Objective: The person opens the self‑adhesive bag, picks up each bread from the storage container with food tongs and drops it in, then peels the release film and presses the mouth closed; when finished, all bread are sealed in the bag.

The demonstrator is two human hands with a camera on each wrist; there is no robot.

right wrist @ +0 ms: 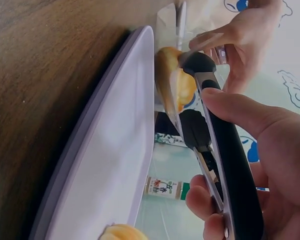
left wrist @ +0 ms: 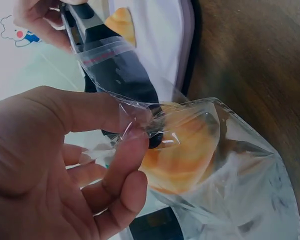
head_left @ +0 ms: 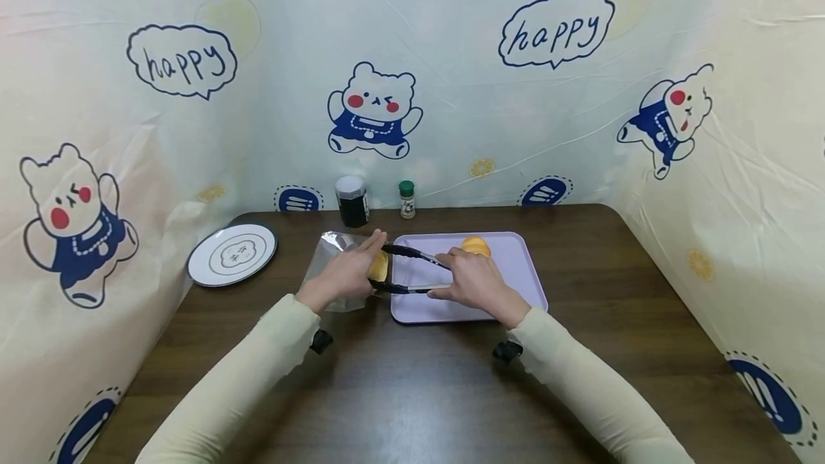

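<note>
My left hand (head_left: 348, 274) pinches the rim of a clear plastic bag (left wrist: 250, 185) between thumb and forefinger. Inside the bag lies a golden bread piece (left wrist: 182, 155). In my right hand (head_left: 480, 281) are black and silver tongs (right wrist: 230, 165), gripped by both arms. The black tips of the tongs are spread apart in the bag's mouth, beside the bread; whether they touch it I cannot tell. Another bread piece (head_left: 475, 245) sits on the lilac tray (head_left: 425, 313) beyond my right hand.
A white plate (head_left: 213, 271) with a drawn face stands at the table's left edge. Along the back are a dark jar with a pale lid (head_left: 352, 203) and a small green-capped shaker (head_left: 407, 200). A printed cloth (head_left: 451, 127) hangs behind and beside the table.
</note>
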